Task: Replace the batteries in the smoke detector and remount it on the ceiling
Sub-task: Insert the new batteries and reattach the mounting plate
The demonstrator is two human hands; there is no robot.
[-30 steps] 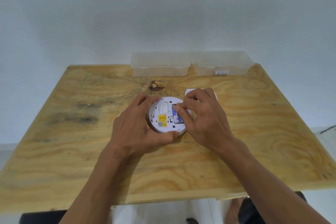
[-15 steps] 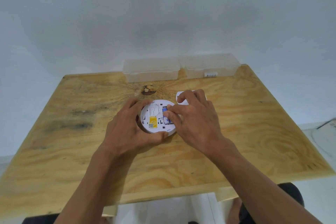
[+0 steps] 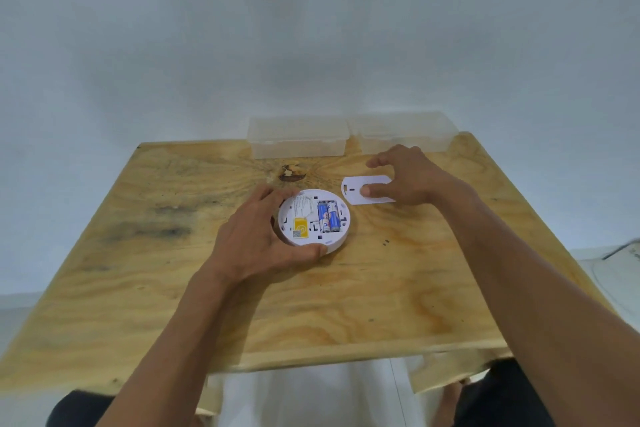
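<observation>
A round white smoke detector (image 3: pixel 313 220) lies back-side up on the wooden table (image 3: pixel 398 288). Two blue batteries (image 3: pixel 328 216) sit side by side in its open compartment, beside a yellow label. My left hand (image 3: pixel 258 241) grips the detector's left and near rim. A flat white mounting plate (image 3: pixel 355 189) lies just to the detector's right and farther back. My right hand (image 3: pixel 403 179) is over that plate with fingers spread, its thumb resting on the plate and its fingertips beyond the far edge.
Two translucent plastic boxes (image 3: pixel 298 139) (image 3: pixel 403 130) stand side by side at the table's far edge against a white wall. A dark knot (image 3: pixel 291 173) marks the wood behind the detector. The table's near edge runs just above my legs.
My right hand has left the battery compartment and moved right and back onto the mounting plate. Both batteries now show uncovered. My left hand stays on the detector.
</observation>
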